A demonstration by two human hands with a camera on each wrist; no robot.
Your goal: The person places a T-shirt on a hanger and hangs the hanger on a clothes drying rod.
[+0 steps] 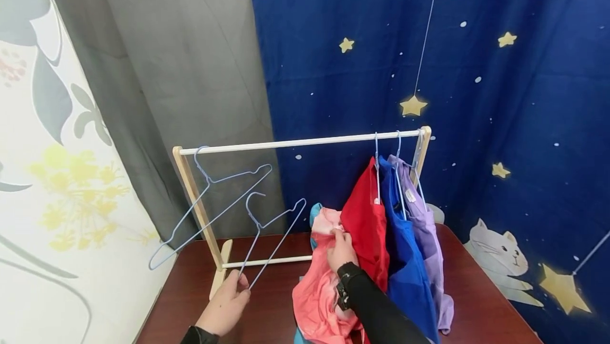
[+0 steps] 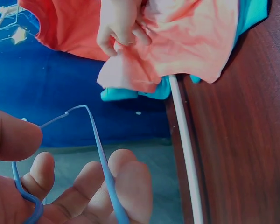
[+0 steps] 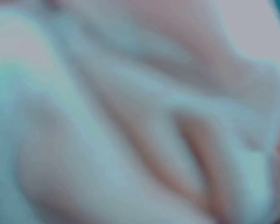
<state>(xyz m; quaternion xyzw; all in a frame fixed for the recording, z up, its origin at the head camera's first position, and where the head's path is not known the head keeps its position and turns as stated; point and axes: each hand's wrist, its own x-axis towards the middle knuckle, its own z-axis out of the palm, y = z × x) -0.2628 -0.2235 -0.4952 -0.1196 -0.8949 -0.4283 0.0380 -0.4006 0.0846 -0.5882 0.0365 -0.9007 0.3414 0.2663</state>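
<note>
Low at centre-left, my left hand (image 1: pixel 226 304) pinches the lower bar of a light-blue wire hanger (image 1: pixel 259 225), whose hook points up. The left wrist view shows the hanger wire (image 2: pixel 107 175) between thumb and fingers. My right hand (image 1: pixel 342 250) grips a coral-pink garment (image 1: pixel 310 296) near its paler upper end; the fabric hangs down over the table. Teal cloth (image 1: pixel 315 211) peeks out from behind it. Blurred pale folds of fabric (image 3: pixel 130 116) fill the right wrist view.
A clothes rack with a white rail (image 1: pixel 295 143) stands on the dark red table (image 1: pixel 267 312). Red (image 1: pixel 364 206), blue (image 1: pixel 412 280) and purple (image 1: pixel 426 233) garments hang at its right. A bare hanger (image 1: pixel 207 179) hangs at its left. Curtains (image 1: pixel 333 95) stand behind.
</note>
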